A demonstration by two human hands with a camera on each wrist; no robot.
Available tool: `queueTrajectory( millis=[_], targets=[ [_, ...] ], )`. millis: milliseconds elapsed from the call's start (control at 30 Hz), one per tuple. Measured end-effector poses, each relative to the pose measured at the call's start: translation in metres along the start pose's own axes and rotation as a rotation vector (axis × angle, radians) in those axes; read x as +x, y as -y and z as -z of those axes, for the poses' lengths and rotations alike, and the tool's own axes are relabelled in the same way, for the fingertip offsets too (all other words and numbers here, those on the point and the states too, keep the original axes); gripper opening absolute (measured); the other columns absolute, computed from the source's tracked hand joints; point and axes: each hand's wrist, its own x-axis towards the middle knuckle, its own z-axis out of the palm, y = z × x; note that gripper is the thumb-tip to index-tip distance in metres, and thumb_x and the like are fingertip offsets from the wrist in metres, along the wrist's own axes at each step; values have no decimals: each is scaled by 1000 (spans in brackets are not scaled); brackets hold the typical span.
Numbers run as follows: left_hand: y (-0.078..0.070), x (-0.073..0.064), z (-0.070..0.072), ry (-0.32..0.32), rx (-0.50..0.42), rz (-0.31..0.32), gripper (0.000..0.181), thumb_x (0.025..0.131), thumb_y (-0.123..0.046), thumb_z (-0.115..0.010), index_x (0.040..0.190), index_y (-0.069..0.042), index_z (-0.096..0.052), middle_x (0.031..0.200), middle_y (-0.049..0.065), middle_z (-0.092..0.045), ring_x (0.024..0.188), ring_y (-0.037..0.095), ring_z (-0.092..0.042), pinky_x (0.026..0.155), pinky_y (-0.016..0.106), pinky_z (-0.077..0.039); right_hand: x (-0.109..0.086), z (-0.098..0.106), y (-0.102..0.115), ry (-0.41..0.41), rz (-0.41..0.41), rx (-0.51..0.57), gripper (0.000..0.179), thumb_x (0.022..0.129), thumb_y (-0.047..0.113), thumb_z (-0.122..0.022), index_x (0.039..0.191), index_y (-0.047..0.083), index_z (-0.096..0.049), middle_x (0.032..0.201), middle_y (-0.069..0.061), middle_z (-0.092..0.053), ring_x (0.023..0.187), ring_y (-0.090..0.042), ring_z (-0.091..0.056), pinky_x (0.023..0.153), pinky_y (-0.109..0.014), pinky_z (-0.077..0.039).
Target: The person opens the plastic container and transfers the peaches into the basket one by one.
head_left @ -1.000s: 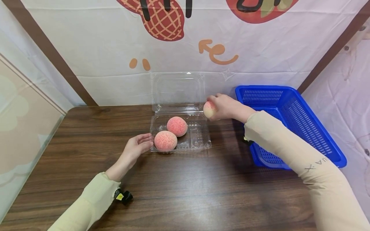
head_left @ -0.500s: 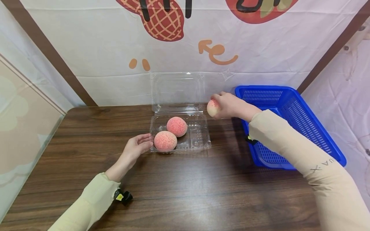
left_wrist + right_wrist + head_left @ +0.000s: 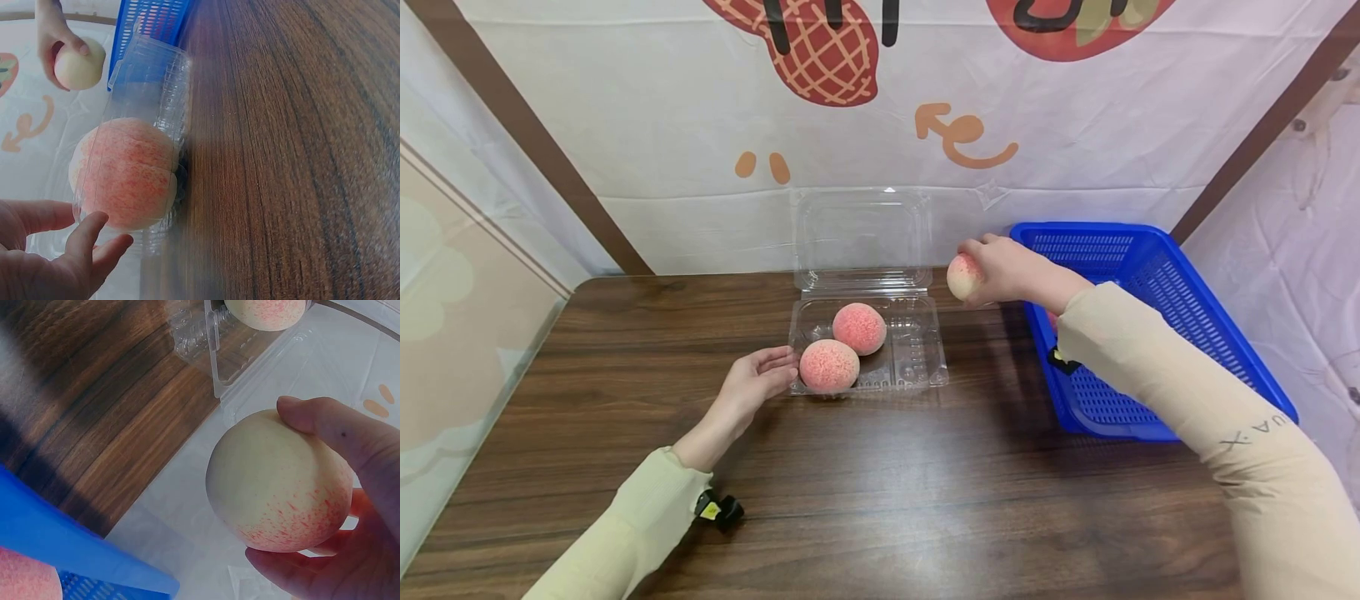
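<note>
My right hand (image 3: 1007,268) grips a pale peach with a red blush (image 3: 962,277) in the air, between the clear plastic clamshell box (image 3: 917,346) and the blue basket. In the right wrist view, thumb and fingers curve around that peach (image 3: 275,481). Two pinker peaches sit in the left part of the box, one at the back (image 3: 859,328) and one at the front (image 3: 829,367). At the box's left edge rests my left hand (image 3: 752,385), its fingers loosely extended beside the front peach. The left wrist view has those fingers (image 3: 84,240) against the clear wall.
The box's lid (image 3: 862,237) stands raised against the printed cloth backdrop (image 3: 685,108). On the right of the brown wooden table (image 3: 880,500) is the blue slotted basket (image 3: 1225,342), partly hidden by my right arm. A pink peach (image 3: 25,578) shows inside it.
My right hand has moved to the right with the peach, away from the box and nearer the basket. The left hand and the two boxed peaches have stayed put.
</note>
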Motion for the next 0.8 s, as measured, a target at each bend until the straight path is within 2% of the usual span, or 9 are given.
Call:
queueTrajectory(
  millis=[367,800],
  targets=[
    [0,0,1,0,-2,5,48,91,-3,-51,133,12,-33,130,30,-43,117,30,-47,82,18,-47,-5,6,-5,-6,-5,-12,72,66,28,-78,124,-1,-46,108,-21,-53,94,-34,-52,80,-46,-45],
    [-2,-1,1,5,0,6,47,91,-2,-50,133,12,-33,130,30,-43,118,31,-46,82,18,-47,-10,13,-11,12,-69,12,72,67,28,-77,126,2,-44,109,-20,-51,95,-34,-50,80,-47,-45]
  ],
)
